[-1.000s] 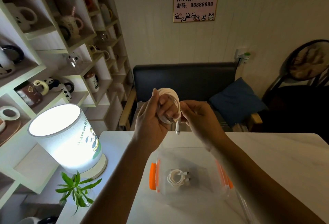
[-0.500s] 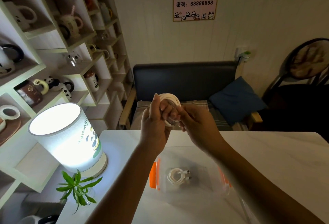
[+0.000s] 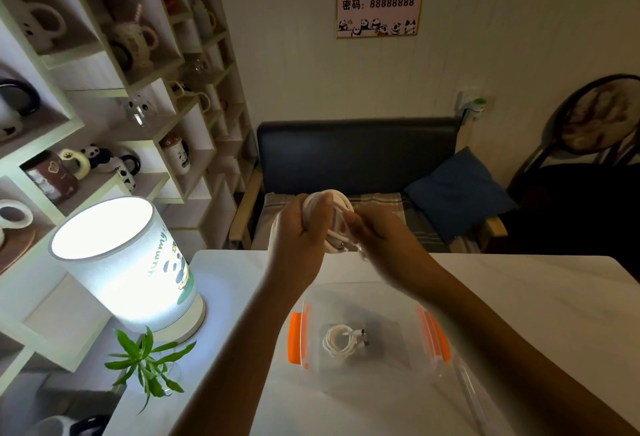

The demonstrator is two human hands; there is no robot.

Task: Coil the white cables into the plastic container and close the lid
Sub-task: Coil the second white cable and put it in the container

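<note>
A pale table [image 3: 519,297] fills the lower frame, wall shelves of mugs [image 3: 104,89] upper left. The clear plastic container with orange clips [image 3: 408,363] sits open at bottom centre, one small coiled white cable [image 3: 341,342] already inside. Above it, the left hand [image 3: 298,231] grips a second white cable coil [image 3: 329,207] while the right hand [image 3: 377,238] pinches its loose end; placing and lidding remain.

A second ago the plug end hung loose below the coil [image 3: 330,208]; now the right hand [image 3: 377,238] has pressed in against the left hand [image 3: 299,227], and the plug lies tucked between them against the loops.
</note>
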